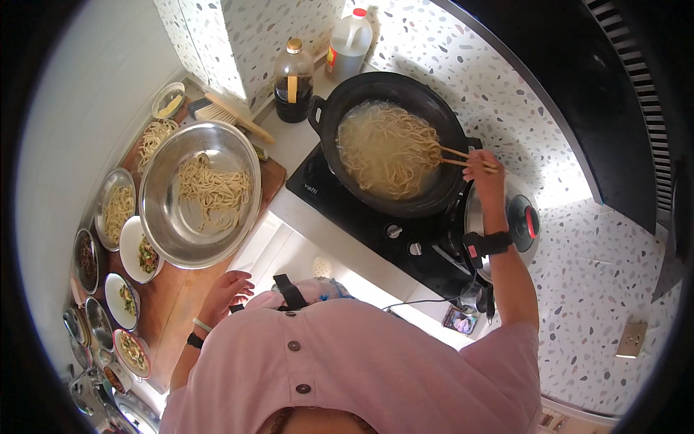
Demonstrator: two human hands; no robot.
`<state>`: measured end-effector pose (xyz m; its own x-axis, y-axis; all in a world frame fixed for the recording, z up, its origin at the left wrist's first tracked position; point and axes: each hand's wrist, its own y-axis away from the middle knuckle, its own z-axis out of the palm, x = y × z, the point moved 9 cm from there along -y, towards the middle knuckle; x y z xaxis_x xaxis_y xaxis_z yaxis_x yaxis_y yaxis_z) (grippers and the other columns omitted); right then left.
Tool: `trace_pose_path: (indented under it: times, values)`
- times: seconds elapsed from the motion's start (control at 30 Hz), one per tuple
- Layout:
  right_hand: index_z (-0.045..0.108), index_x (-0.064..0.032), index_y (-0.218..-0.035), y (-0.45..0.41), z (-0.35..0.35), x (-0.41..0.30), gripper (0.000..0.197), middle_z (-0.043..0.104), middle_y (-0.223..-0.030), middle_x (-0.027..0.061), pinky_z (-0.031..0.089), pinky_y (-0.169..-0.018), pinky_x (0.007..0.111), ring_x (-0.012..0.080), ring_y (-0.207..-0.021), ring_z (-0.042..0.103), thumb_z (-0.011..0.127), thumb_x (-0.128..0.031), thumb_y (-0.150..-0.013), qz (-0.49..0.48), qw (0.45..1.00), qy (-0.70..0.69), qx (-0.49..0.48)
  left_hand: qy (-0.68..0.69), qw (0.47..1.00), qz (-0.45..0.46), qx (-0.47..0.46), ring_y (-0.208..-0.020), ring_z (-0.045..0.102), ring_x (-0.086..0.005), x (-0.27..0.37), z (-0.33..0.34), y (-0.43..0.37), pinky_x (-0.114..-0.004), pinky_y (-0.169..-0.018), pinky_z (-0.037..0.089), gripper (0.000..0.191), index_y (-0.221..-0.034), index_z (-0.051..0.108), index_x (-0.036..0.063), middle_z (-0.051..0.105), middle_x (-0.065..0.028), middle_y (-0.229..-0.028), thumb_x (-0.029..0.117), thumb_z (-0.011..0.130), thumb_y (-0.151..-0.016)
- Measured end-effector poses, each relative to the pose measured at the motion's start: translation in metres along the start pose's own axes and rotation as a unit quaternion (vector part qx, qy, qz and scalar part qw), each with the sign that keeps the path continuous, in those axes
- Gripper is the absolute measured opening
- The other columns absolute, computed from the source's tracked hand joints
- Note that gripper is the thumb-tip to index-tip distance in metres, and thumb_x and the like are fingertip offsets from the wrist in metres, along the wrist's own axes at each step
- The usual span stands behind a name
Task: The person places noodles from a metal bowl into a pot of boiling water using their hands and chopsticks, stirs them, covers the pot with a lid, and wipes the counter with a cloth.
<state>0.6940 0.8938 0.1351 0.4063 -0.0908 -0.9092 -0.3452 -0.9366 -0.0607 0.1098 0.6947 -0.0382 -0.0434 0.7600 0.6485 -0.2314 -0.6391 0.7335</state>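
Observation:
My right hand grips a pair of wooden chopsticks at the right side of a black wok. The chopstick tips are among noodles lying in cloudy, bubbling liquid inside the wok. Nothing is held in my left hand, which hangs with its fingers loosely curled and apart beside the edge of the wooden board. Above that hand, a large stainless steel basin holds a heap of pale noodles.
A gas stove carries the wok and a lidded pot. Behind stand a bottle of dark liquid and a plastic jug. Several bowls and dishes line the left, including a white bowl. A brush lies behind the basin. A phone lies near the stove.

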Motion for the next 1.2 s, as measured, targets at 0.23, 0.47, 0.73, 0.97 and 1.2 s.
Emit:
trace_pose_path:
  times: [0.23, 0.47, 0.73, 0.97, 1.2]
  values:
    - [0.065, 0.0015, -0.098, -0.016, 0.047, 0.035, 0.027, 0.065, -0.081, 0.0087, 0.055, -0.059, 0.027, 0.0148, -0.064, 0.064, 0.060, -0.025, -0.096, 0.018, 0.982, -0.184, 0.048, 0.030, 0.999, -0.006, -0.012, -0.087, 0.060, -0.0128, 0.000, 0.008, -0.003, -0.025, -0.074, 0.050, 0.028, -0.117, 0.057, 0.0015, 0.063, -0.0074, -0.098, 0.019, 0.059, -0.095]
    - [0.062, 0.0002, -0.094, -0.025, 0.135, 0.049, 0.025, 0.063, -0.087, 0.0066, 0.057, -0.071, 0.029, 0.0147, -0.076, 0.064, 0.060, -0.025, -0.097, 0.106, 0.929, -0.355, 0.027, 0.038, 0.999, -0.005, 0.015, -0.086, 0.060, -0.0124, -0.009, 0.001, 0.001, -0.026, -0.076, 0.049, 0.027, -0.117, 0.057, 0.0016, 0.063, -0.0068, -0.098, 0.017, 0.059, -0.095]
    - [0.064, 0.0002, -0.093, -0.042, 0.091, -0.033, 0.030, 0.066, -0.080, 0.0063, 0.055, -0.064, 0.027, 0.0145, -0.067, 0.065, 0.060, -0.029, -0.097, -0.020, 0.967, -0.252, 0.020, 0.040, 0.999, -0.014, 0.012, -0.091, 0.062, -0.0145, -0.031, -0.008, -0.006, -0.026, -0.076, 0.051, 0.032, -0.120, 0.056, 0.0027, 0.064, -0.0074, -0.103, 0.025, 0.058, -0.097]
    - [0.065, 0.0009, -0.098, -0.005, 0.118, 0.031, 0.029, 0.067, -0.082, 0.0072, 0.055, -0.062, 0.026, 0.0134, -0.069, 0.065, 0.061, -0.028, -0.096, 0.068, 0.981, -0.158, -0.091, 0.040, 0.998, -0.038, -0.002, -0.088, 0.061, -0.0107, -0.026, 0.004, -0.015, -0.024, -0.078, 0.050, 0.026, -0.119, 0.058, 0.0052, 0.065, -0.0049, -0.101, 0.021, 0.055, -0.099]
    - [0.065, 0.0013, -0.098, 0.007, 0.083, 0.016, 0.029, 0.067, -0.081, 0.0100, 0.056, -0.058, 0.027, 0.0164, -0.065, 0.066, 0.062, -0.027, -0.095, 0.134, 0.949, -0.258, -0.119, 0.038, 0.999, -0.036, -0.009, -0.087, 0.062, -0.0112, -0.028, 0.004, -0.027, -0.024, -0.076, 0.051, 0.027, -0.119, 0.057, 0.0048, 0.065, -0.0057, -0.101, 0.021, 0.055, -0.099]
